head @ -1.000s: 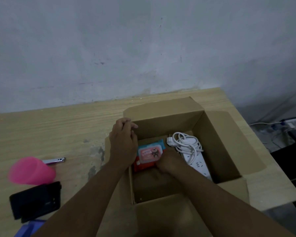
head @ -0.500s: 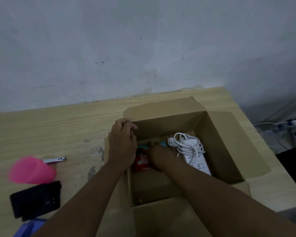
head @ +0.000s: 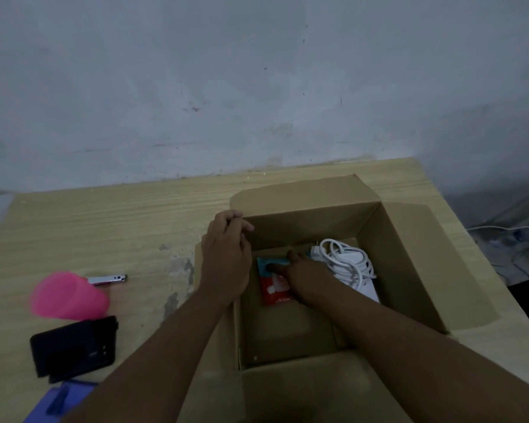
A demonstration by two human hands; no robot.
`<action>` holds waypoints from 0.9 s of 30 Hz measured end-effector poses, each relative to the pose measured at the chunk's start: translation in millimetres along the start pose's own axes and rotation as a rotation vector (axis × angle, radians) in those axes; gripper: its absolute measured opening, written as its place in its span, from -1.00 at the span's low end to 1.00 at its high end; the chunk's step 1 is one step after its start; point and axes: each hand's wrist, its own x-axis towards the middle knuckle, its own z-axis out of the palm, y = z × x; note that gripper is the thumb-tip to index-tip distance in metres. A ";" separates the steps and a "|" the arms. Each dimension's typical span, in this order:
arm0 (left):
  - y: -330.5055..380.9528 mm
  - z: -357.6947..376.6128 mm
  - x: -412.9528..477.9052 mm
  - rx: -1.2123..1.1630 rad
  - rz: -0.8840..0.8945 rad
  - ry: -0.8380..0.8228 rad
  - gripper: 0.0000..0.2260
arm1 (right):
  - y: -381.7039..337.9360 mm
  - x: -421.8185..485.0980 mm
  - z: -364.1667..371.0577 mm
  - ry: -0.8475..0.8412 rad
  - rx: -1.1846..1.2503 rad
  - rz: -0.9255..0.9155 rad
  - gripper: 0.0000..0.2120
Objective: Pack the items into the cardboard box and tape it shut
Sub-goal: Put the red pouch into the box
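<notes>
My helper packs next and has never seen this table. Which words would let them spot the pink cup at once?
On the wooden table, look left of the open cardboard box. The pink cup sits there between a thin silver metal piece behind it and a black case in front; it is the only bright pink thing in view.

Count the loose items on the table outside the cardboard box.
4, all left of the cardboard box: pink cup, small silver tool behind it, black case nearer the camera, blue item cut off at the bottom edge. Others may be out of frame.
</notes>
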 end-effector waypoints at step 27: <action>-2.0 -0.6 -0.5 -0.048 0.011 0.011 -0.80 | -7.2 -5.2 10.3 0.015 0.158 -0.015 -0.41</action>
